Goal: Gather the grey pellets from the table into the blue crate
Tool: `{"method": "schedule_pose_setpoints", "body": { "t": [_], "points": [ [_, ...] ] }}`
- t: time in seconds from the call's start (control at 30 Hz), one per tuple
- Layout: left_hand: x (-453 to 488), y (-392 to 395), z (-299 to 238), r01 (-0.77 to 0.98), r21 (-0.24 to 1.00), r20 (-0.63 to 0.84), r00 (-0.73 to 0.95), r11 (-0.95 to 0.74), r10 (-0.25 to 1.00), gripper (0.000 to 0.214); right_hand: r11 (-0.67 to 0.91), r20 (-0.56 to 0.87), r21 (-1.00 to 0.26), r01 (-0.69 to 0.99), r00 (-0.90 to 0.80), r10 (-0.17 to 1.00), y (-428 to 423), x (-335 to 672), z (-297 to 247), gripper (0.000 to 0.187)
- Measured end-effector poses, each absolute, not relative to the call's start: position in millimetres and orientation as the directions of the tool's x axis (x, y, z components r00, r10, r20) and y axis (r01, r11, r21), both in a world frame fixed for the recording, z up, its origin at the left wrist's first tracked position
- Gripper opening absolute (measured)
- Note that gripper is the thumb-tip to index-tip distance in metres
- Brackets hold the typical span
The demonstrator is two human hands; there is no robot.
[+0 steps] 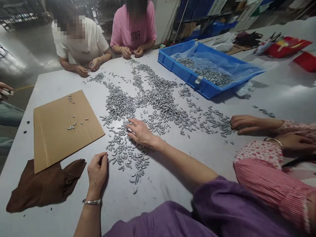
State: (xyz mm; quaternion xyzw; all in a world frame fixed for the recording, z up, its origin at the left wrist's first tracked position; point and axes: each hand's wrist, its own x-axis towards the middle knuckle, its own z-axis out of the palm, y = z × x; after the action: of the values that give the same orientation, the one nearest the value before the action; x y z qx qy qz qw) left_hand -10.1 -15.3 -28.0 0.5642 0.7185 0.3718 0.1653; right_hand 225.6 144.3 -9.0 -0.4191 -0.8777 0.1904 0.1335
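My right hand lies over a spread of small silver-grey, spindle-shaped pieces, its fingers apart and touching some of them. My left hand rests on the white table at the left edge of that spread, fingers curled in with the thumb against them. Whatever it may hold is hidden from me. A silvery bangle circles the left wrist. Beyond my hands, the same pieces form a large heap across the table's middle.
Left of my hands lies a cardboard sheet with several pieces on it, overlapping a brown cloth. A blue tray lined with plastic holds more pieces. Two people sit opposite. At the right, a co-worker's hand touches the pieces.
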Motion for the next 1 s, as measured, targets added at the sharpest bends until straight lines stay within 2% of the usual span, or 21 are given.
{"method": "schedule_pose_setpoints", "body": {
  "t": [0.1, 0.17, 0.27, 0.4, 0.5, 0.63, 0.8, 0.9, 1.0],
  "points": [
    [-10, -15, -29, 0.688, 0.72, 0.189, -0.319, 0.09, 0.929, 0.029, 0.577, -0.049, -0.394, 0.715, -0.643, 0.764, 146, 203, -9, 0.05],
    [-10, -14, -30, 0.691, 0.717, 0.189, -0.318, 0.091, 0.929, 0.029, 0.617, -0.078, -0.391, 0.683, -0.692, 0.717, 135, 197, -10, 0.054],
    [-9, -14, -30, 0.696, 0.714, 0.192, -0.306, 0.081, 0.932, 0.028, 0.711, -0.04, -0.413, 0.568, -0.792, 0.609, 103, 206, -12, 0.056],
    [-8, -15, -31, 0.698, 0.713, 0.193, -0.295, 0.073, 0.936, 0.027, 0.786, 0.014, -0.446, 0.429, -0.875, 0.485, 55, 239, -8, 0.049],
    [-8, -15, -33, 0.704, 0.708, 0.199, -0.283, 0.062, 0.938, 0.026, 0.781, -0.003, -0.473, 0.409, -0.887, 0.463, 26, 262, -1, 0.041],
    [-9, -15, -34, 0.705, 0.706, 0.197, -0.275, 0.058, 0.941, 0.026, 0.732, -0.004, -0.522, 0.437, -0.86, 0.511, -3, 282, 4, 0.032],
    [-10, -15, -34, 0.694, 0.718, 0.197, -0.276, 0.053, 0.941, 0.028, 0.7, 0.089, -0.604, 0.382, -0.84, 0.535, -30, 281, 0, 0.028],
    [-10, -15, -34, 0.694, 0.719, 0.196, -0.267, 0.047, 0.944, 0.028, 0.754, 0.139, -0.581, 0.306, -0.875, 0.463, -38, 270, -7, 0.029],
    [-11, -16, -33, 0.696, 0.716, 0.19, -0.26, 0.047, 0.947, 0.027, 0.826, 0.153, -0.516, 0.226, -0.925, 0.348, -40, 257, -16, 0.019]
  ]
}}
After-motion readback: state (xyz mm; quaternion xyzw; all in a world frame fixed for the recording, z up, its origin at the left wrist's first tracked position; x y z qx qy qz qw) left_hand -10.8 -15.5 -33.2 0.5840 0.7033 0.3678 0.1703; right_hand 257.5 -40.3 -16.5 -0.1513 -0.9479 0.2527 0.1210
